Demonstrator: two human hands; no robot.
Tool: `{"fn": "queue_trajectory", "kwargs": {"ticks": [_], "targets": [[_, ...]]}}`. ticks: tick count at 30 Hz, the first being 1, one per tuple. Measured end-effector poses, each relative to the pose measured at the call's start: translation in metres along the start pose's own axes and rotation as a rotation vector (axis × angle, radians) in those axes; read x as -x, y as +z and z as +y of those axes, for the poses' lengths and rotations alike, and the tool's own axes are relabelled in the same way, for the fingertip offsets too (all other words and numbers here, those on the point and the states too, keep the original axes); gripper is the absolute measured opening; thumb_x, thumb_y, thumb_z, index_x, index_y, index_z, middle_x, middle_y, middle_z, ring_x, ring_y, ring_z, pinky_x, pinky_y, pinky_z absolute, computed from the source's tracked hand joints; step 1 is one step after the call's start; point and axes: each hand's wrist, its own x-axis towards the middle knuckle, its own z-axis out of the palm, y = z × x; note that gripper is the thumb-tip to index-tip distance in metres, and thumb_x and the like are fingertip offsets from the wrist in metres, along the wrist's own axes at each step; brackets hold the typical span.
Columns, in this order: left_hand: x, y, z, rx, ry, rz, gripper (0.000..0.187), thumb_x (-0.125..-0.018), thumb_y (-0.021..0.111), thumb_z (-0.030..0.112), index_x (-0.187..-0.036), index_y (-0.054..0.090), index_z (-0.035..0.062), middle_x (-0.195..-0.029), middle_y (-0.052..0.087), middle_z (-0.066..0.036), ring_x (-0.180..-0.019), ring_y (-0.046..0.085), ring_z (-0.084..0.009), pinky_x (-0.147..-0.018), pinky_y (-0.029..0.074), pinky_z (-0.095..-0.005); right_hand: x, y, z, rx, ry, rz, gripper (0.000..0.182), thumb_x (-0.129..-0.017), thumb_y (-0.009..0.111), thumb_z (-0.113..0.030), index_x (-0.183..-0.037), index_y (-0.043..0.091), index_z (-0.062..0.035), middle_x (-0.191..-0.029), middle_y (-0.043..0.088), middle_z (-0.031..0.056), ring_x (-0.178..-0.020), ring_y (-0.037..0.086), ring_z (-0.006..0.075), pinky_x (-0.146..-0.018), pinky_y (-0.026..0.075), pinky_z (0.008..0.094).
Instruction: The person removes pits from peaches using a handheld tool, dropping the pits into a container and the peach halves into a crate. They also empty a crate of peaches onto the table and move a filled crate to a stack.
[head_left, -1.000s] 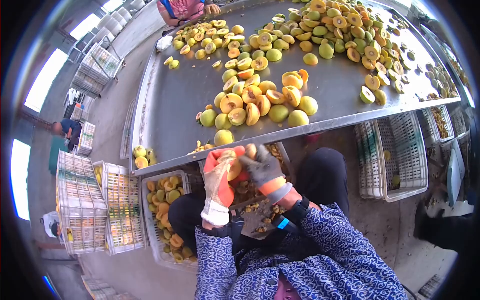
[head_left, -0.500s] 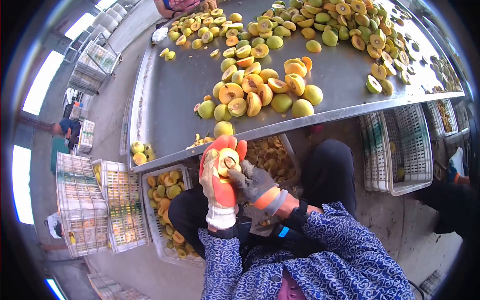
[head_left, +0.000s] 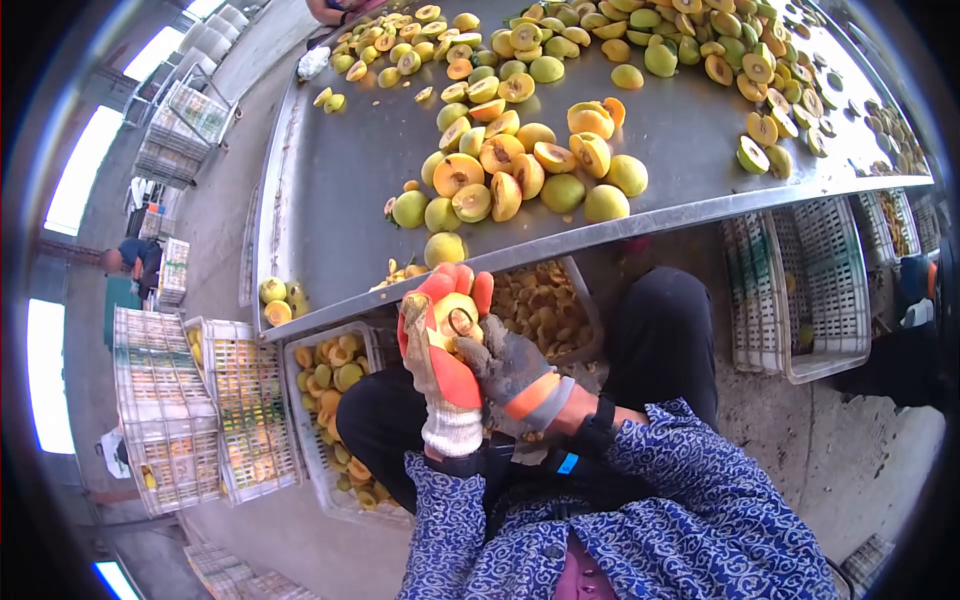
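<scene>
My left hand [head_left: 440,345], in an orange-and-white glove, is closed around a peach half [head_left: 452,312] with its pale yellow cut face up. My right hand [head_left: 510,372], in a dark grey glove with an orange band, is closed and pressed close to the fruit. From its fingertips a thin metal loop of a pitting tool [head_left: 461,321] lies against the cut face; the tool's handle is hidden inside the glove. Just beyond my hands, a whole-looking peach [head_left: 445,248] sits at the table's edge, near a heap of peach halves [head_left: 501,153].
The metal table [head_left: 350,200] carries more halves. Below it, a crate [head_left: 375,340] of peach halves stands at left, and another crate [head_left: 590,300] holds scraps. Stacked crates [head_left: 165,400] are farther left; a white crate [head_left: 850,300] stands right. Another person's arm [head_left: 330,12] shows at the far edge.
The metal loop remains at the cut face, with both hands closed as before and only slightly shifted. At the right edge, another person's dark-clothed leg has moved.
</scene>
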Motion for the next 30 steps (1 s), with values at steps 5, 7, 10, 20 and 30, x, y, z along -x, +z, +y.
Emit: {"fn": "queue_trajectory", "kwargs": {"ticks": [5, 7, 10, 20, 30], "targets": [[0.001, 0.000, 0.002, -0.101, -0.001, -0.009, 0.036, -0.102, 0.060, 0.029, -0.118, 0.068, -0.0013, -0.119, 0.070, -0.019, -0.110, 0.069, -0.0351, -0.097, 0.058, -0.0572, -0.001, 0.002, 0.019, -0.008, -0.092, -0.093, 0.046, -0.104, 0.055, -0.044, -0.125, 0.057, -0.0025, -0.100, 0.069, 0.0212, -0.089, 0.068, 0.0382, -0.078, 0.053, 0.0439], [-0.001, 0.000, 0.002, -0.151, 0.001, -0.028, 0.037, -0.099, 0.063, 0.029, -0.117, 0.068, -0.0021, -0.118, 0.070, -0.020, -0.109, 0.070, -0.0366, -0.093, 0.060, -0.0581, 0.001, -0.008, -0.006, -0.162, 0.089, -0.208, 0.038, -0.108, 0.050, -0.036, -0.127, 0.059, -0.0037, -0.103, 0.068, 0.0156, -0.090, 0.067, 0.0320, -0.078, 0.053, 0.0398], [-0.005, -0.008, 0.000, -0.198, 0.056, -0.193, 0.041, -0.097, 0.064, 0.037, -0.112, 0.069, -0.0013, -0.119, 0.069, -0.020, -0.110, 0.069, -0.0369, -0.095, 0.058, -0.0600, -0.003, -0.024, -0.032, -0.317, 0.443, -0.344, 0.041, -0.111, 0.046, -0.038, -0.126, 0.061, -0.0032, -0.102, 0.067, 0.0091, -0.089, 0.066, 0.0236, -0.075, 0.054, 0.0354], [-0.012, 0.019, 0.012, -0.355, -0.103, -0.214, 0.046, -0.101, 0.062, 0.042, -0.105, 0.069, -0.0026, -0.109, 0.071, -0.019, -0.097, 0.072, -0.0351, -0.081, 0.064, -0.0512, 0.001, -0.029, -0.003, -0.450, 0.228, -0.348, 0.046, -0.107, 0.049, -0.052, -0.114, 0.062, -0.0089, -0.086, 0.063, 0.0011, -0.074, 0.061, 0.0132, -0.062, 0.048, 0.0278], [-0.006, 0.031, 0.003, -0.516, -0.011, -0.193, 0.041, -0.098, 0.063, 0.035, -0.105, 0.071, -0.0046, -0.105, 0.072, -0.019, -0.089, 0.074, -0.0330, -0.077, 0.065, -0.0476, 0.000, -0.056, -0.038, -0.554, 0.456, -0.486, 0.025, -0.103, 0.055, -0.018, -0.125, 0.055, -0.0062, -0.115, 0.060, 0.0108, -0.086, 0.063, 0.0223, -0.073, 0.054, 0.0355]]}}
